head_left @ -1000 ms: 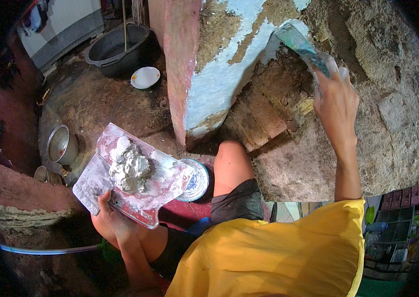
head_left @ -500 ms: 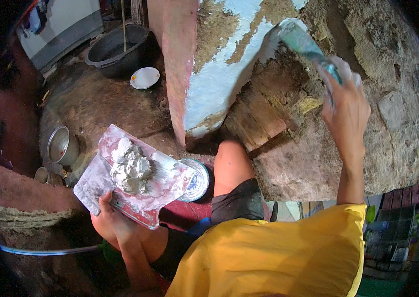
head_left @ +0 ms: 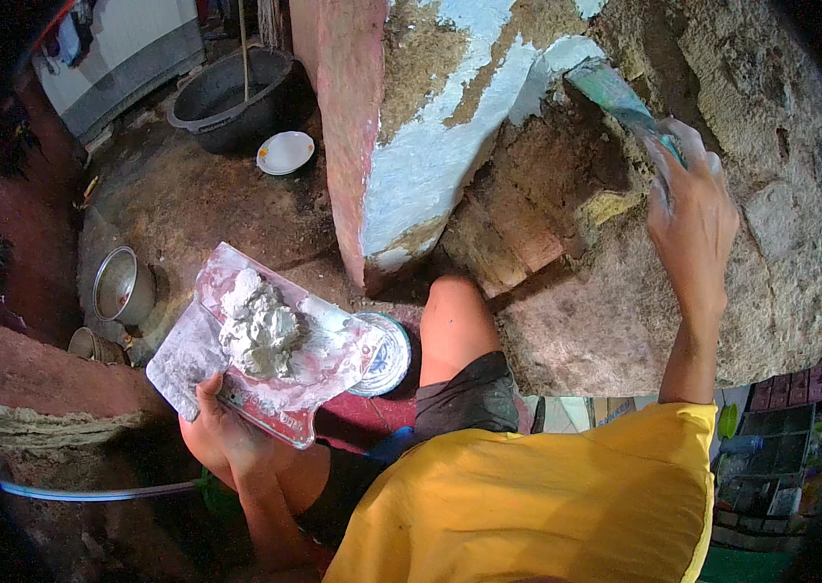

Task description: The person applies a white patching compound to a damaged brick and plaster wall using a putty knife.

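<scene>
My right hand grips a putty knife with a greenish, smeared blade. Its tip touches the rough wall at the edge of a fresh white strip of putty. At the lower left my left hand holds a flat reddish board by its near edge, thumb on top. A lumpy heap of white putty sits on that board, with smears around it. Just beyond the board's right end, partly covered by it, is a round container with a blue-and-white pattern.
White coating covers much of the wall's corner, beside a hollow of bare brown material. On the floor at the back left stand a dark tub with a stick, a white plate and a metal pot. My bent knee is near the corner.
My right hand and the putty knife have moved slightly right and down along the wall, leaving more white putty showing. My left hand and the board have barely moved.
</scene>
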{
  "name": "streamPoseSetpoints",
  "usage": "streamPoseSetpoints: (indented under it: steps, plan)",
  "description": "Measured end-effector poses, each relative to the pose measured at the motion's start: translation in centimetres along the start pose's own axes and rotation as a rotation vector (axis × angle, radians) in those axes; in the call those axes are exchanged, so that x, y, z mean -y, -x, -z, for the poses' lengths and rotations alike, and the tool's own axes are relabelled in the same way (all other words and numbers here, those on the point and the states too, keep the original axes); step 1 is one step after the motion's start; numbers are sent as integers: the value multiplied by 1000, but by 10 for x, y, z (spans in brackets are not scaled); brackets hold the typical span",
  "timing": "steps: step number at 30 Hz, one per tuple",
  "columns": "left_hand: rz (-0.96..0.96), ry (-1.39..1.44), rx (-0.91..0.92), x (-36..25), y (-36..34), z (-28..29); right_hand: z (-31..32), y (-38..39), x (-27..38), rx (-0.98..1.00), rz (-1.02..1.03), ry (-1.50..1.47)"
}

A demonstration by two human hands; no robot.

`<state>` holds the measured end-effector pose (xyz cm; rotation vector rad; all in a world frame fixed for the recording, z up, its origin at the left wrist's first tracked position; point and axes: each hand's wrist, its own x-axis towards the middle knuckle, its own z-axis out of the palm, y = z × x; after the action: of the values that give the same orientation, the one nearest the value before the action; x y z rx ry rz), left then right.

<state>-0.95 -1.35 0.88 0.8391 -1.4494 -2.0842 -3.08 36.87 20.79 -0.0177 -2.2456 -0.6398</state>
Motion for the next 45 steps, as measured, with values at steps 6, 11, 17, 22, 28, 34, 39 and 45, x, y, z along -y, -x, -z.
streamPoseSetpoints:
  steps: [6, 11, 17, 22, 28, 34, 39, 45]
  plan:
    - [-50, 15, 24, 7, -4, -1, -9, -11, -3, -64, 17, -29]
    - [-50, 89, 52, -4, 7, -11, -21, -17, -7, -69, -2, -10]
    - [-31, 19, 39, -1, 2, -8, -29, -21, -12, -95, 25, 23]
    - [-70, 23, 46, -1, 7, -12, -31, -19, -10, -57, 15, 13]
    - [-84, -19, 62, 4, -1, -3, -32, -19, -10, -64, 29, 8]
    - [-98, 30, 54, -2, 5, -3, -13, -16, -12, 84, 11, 30]
    - [-54, 75, 47, -4, 5, -4, 10, -9, -14, -12, 63, 39]
    - [-52, -39, 16, -9, 6, -1, -8, -17, -2, 14, 12, -33]
